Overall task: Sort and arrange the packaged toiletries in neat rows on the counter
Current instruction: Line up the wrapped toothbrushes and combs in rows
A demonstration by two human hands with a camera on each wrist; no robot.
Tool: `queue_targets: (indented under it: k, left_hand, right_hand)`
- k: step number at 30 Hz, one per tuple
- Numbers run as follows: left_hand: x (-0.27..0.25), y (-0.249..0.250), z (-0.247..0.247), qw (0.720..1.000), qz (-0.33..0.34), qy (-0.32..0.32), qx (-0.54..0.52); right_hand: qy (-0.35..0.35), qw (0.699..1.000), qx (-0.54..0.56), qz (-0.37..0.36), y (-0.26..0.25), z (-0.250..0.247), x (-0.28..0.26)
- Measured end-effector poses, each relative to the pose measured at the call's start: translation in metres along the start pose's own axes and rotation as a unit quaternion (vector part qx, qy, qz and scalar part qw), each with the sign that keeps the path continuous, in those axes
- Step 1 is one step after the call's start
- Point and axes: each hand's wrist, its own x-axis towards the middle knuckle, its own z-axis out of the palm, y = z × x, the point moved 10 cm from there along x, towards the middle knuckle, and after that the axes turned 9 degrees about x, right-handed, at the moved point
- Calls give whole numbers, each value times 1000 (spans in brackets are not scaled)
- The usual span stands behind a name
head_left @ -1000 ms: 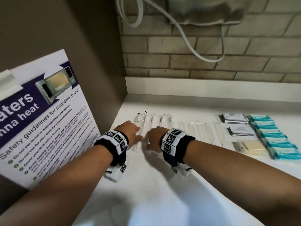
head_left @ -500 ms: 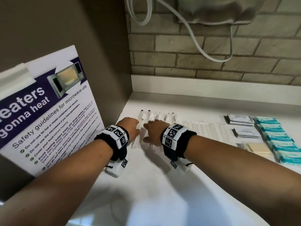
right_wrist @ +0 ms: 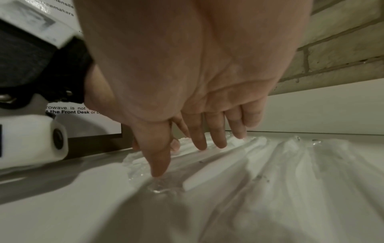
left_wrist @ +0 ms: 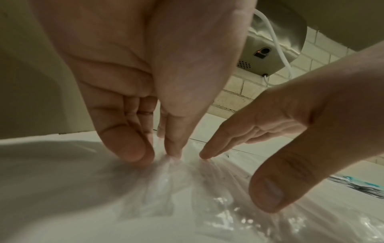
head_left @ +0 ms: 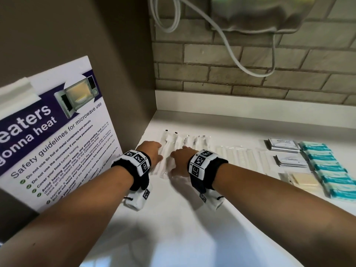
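Note:
Several clear-wrapped white toothbrush packs point(head_left: 179, 143) lie side by side at the counter's far left. My left hand point(head_left: 152, 152) rests its straight fingers point(left_wrist: 133, 148) on the leftmost packs point(left_wrist: 166, 179). My right hand point(head_left: 182, 158) lies just beside it, its straight fingertips point(right_wrist: 160, 167) pressing down on the wrappers point(right_wrist: 239, 164). Neither hand curls round anything. To the right lie more clear packs point(head_left: 238, 156), stacks of white sachets point(head_left: 282, 144), a cream soap bar point(head_left: 302, 179) and a column of teal packets point(head_left: 331, 170).
A brown side wall with a microwave safety poster point(head_left: 54, 135) closes in the left. A brick wall point(head_left: 250, 74) carries a wall-mounted unit point(head_left: 258, 12) with a white cord point(head_left: 229, 47). The white counter point(head_left: 173, 228) runs toward me.
Both hands have slid a little farther back along the toothbrush packs and closer together. The head view has shifted slightly left and nearer.

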Motion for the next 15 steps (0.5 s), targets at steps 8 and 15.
queue_targets:
  k: [8,15]
  left_hand:
    - [5,-2,-1,1000,-13,3,9]
    - [8,-6,0,1000,-24,3,11]
  right_hand:
    - [-3,1000,21,3,-1,2,3]
    - [-1,999,37,1,1,0,0]
